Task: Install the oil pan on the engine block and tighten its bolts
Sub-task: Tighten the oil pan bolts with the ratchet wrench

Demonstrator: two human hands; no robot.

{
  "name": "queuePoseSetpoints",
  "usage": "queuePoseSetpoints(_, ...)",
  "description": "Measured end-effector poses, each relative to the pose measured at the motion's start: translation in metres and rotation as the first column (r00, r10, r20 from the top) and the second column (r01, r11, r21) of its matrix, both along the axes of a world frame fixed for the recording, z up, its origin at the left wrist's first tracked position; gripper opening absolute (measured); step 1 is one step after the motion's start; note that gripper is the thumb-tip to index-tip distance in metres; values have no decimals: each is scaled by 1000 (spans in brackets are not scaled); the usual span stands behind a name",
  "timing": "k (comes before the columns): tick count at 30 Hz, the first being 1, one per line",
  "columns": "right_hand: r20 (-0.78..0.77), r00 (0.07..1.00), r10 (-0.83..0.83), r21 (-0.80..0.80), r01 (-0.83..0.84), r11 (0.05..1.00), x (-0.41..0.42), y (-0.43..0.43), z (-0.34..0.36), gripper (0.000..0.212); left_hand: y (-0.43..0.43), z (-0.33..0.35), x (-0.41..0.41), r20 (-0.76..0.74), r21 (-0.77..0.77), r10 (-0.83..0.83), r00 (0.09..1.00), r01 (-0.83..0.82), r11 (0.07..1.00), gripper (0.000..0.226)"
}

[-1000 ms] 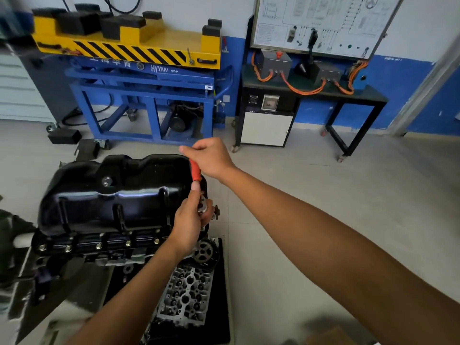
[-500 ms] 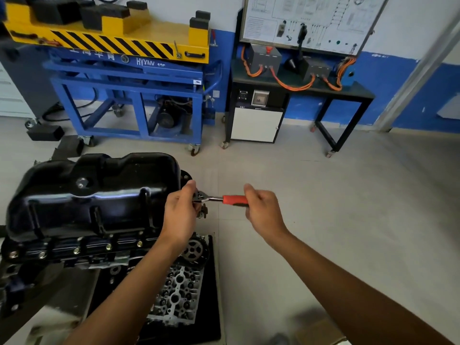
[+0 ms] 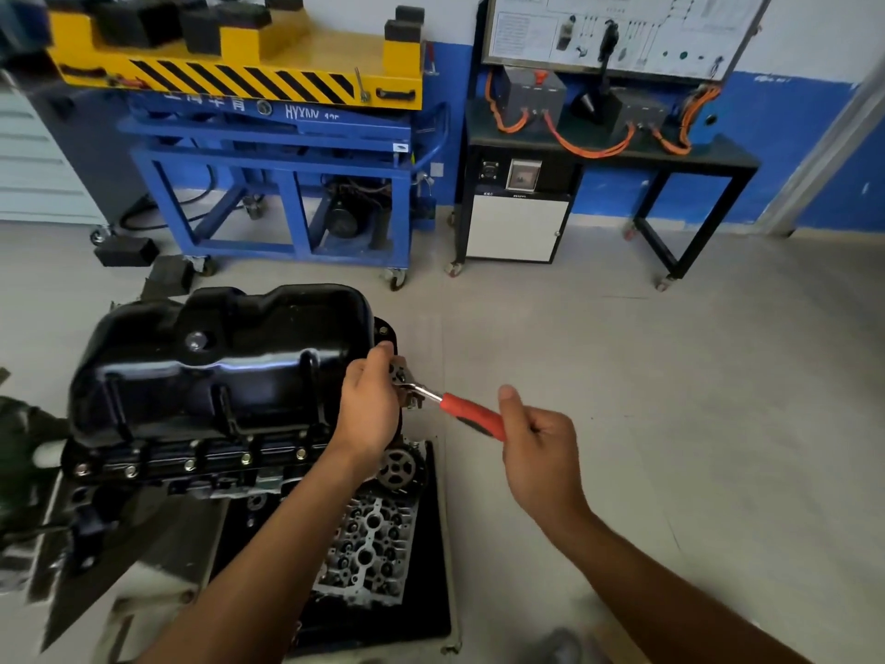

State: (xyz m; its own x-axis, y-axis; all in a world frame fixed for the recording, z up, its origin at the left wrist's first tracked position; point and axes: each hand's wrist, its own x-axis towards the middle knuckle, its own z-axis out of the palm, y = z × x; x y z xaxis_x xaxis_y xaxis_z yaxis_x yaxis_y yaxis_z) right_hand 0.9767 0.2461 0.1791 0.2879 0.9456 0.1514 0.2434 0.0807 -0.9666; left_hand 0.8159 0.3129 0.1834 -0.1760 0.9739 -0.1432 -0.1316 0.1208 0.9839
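Your ratchet (image 3: pixel 471 416) handle has swung round from pointing straight out to the right half a second ago to angling down toward you, and your right hand (image 3: pixel 538 440) has come with it.

Oil pan (image 3: pixel 225 371): it sits upside-up on the overturned engine block (image 3: pixel 230 486), its rim flat against the block all along the near edge. That is why you can work with no hand holding it in place.

Your left hand (image 3: pixel 368 409) is at the pan's right end, fingers curled over the ratchet's metal head. It seems to be keeping the socket square on a bolt I cannot see under your palm. Your right hand is wrapped round the far end of the red grip with the thumb raised; holding it out at the end gives you the most leverage.

A row of bolts (image 3: pixel 189 464) already sits in the near rim, so I judge you are well into tightening and working round the right end.

Mind the socket tipping off the hidden bolt head as you pull.
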Motion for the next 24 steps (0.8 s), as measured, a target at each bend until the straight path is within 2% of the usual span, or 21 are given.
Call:
queuePoseSetpoints(3,50,994,-95,-10,96,995,10,35,2,65,-2,-3,-4,-18,0,-47,999,47,999,31)
queuePoseSetpoints(7,106,990,-95,-4,96,995,13,92,10,61,-1,3,-9,-54,32,-152,987,153,988,40)
queuePoseSetpoints(11,144,989,-27,32,23,999,1,140,18,56,8,5,-13,-31,71,-267,963,269,961,45)
queuePoseSetpoints(15,202,976,81,47,-93,995,-18,170,32,55,11,2,-14,73,87,-323,943,317,944,42)
queuePoseSetpoints(17,208,967,144,37,-155,987,-25,180,36,56,11,2,-14,68,85,-349,935,343,935,43)
queuePoseSetpoints(20,176,960,220,2,-223,975,-35,189,37,52,10,4,-16,67,98,-386,920,379,920,44)
queuePoseSetpoints(24,31,963,266,-29,-265,964,-33,180,32,53,5,5,-20,11,156,-344,939,338,928,52)
